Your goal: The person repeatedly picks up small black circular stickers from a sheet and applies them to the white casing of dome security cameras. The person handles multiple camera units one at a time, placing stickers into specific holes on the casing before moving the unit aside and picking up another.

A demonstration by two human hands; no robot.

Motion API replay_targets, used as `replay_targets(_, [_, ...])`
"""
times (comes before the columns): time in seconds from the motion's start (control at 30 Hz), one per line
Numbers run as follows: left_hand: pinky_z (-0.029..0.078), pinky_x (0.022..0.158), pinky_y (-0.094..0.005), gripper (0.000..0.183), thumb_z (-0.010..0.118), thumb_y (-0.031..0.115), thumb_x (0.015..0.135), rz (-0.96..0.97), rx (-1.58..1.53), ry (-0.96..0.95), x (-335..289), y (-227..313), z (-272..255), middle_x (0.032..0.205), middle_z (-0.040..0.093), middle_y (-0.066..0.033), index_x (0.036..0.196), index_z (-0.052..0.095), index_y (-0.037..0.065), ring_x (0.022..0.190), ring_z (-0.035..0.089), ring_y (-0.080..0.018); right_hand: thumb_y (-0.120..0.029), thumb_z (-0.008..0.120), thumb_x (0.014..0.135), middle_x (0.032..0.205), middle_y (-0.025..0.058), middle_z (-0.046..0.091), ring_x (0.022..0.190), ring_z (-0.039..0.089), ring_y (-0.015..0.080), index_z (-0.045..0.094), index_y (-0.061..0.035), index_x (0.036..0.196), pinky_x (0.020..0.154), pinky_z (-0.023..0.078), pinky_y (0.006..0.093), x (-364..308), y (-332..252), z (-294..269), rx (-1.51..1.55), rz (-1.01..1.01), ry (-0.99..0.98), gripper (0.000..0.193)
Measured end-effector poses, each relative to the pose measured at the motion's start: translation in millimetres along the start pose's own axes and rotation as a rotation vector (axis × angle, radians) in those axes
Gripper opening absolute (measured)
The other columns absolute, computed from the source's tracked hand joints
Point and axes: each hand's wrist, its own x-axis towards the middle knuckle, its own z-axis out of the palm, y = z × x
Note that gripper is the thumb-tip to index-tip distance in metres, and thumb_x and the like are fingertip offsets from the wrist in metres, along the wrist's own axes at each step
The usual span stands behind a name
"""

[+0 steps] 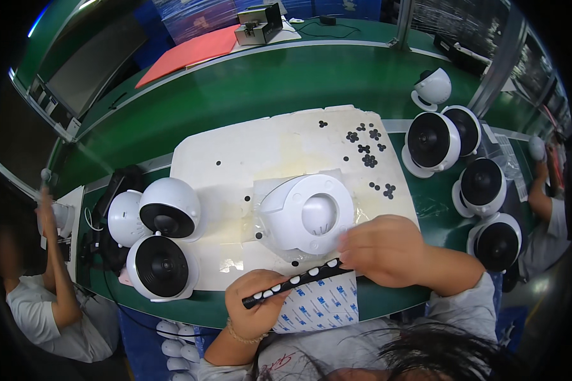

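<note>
Your left hand [255,303] grips the black strip [304,277], slanting near-left to far-right; your right hand [388,251]'s at its far end, can't tell if pinching. White housing [289,219]'s just beyond, mid-board [279,143], nearer your right.

Strip [304,276]: narrow, black, a row of white rounded spots along it. You hold it aslant close before you, left end lower, right end raised toward the housing [286,222]. Housing: white, smooth, rounded. It lies just beyond the strip, its flat ring base turned up to you, the wide round opening exposed.
</note>
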Motion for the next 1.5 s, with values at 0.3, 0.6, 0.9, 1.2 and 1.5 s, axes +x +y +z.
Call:
replay_targets(0.3, [0.048, 0.061, -0.0291, 0.025, 0.063, -0.010, 0.059, -0.016, 0.002, -0.013, -2.5, -1.5, -3.1, 0.075, 0.061, -0.0163, 0.083, 0.060, -0.005, 0.066, 0.061, -0.0238, -0.008, 0.068, 0.066, 0.087, 0.0043, 0.060, 0.077, 0.058, 0.0230, 0.058, -0.0061, 0.093, 0.065, 0.045, 0.0316, 9.4, -4.9, 2.6, 0.151, 0.165, 0.077, 0.028])
replay_targets(0.6, [0.049, 0.062, -0.0291, 0.025, 0.061, -0.010, 0.056, -0.007, 0.026, 0.018, -3.6, 0.0, -2.4, 0.074, 0.062, -0.0164, 0.081, 0.062, -0.005, 0.067, 0.061, -0.0246, -0.005, 0.067, 0.061, 0.087, 0.0021, 0.060, 0.081, 0.057, 0.0210, 0.062, -0.0073, 0.083, 0.064, 0.044, 0.0303, 5.6, -0.1, 1.5, 0.004, 0.001, 0.013, 0.023])
replay_targets(0.9, [0.048, 0.061, -0.0288, 0.028, 0.059, -0.009, 0.057, 0.023, 0.046, -0.008, 0.3, 1.6, -1.0, 0.073, 0.062, -0.0152, 0.084, 0.063, -0.005, 0.065, 0.061, -0.0238, -0.008, 0.064, 0.066, 0.094, 0.0014, 0.058, 0.089, 0.056, 0.0207, 0.061, -0.0105, 0.093, 0.071, 0.041, 0.0297, 13.1, -5.4, 9.3, 0.129, 0.017, 0.071, 0.027])
replay_targets(1.2, [0.047, 0.059, -0.0286, 0.027, 0.059, -0.007, 0.058, -0.087, 0.084, -0.041, -2.8, 2.7, -3.0, 0.074, 0.062, -0.0153, 0.085, 0.063, -0.003, 0.064, 0.060, -0.0236, -0.002, 0.060, 0.069, 0.092, 0.0069, 0.057, 0.083, 0.056, 0.0216, 0.055, -0.0076, 0.105, 0.067, 0.043, 0.0312, 8.0, -6.2, 10.5, 0.156, -0.173, 0.027, 0.037])
replay_targets(1.5, [0.047, 0.059, -0.0274, 0.027, 0.060, -0.006, 0.060, -0.043, 0.104, -0.078, 2.5, 3.2, 0.0, 0.072, 0.060, -0.0135, 0.087, 0.064, -0.002, 0.064, 0.060, -0.0222, -0.001, 0.062, 0.068, 0.092, 0.0084, 0.055, 0.082, 0.054, 0.0227, 0.056, -0.0067, 0.106, 0.067, 0.043, 0.0322, 15.3, -14.2, 25.9, 0.306, -0.173, -0.014, 0.039])
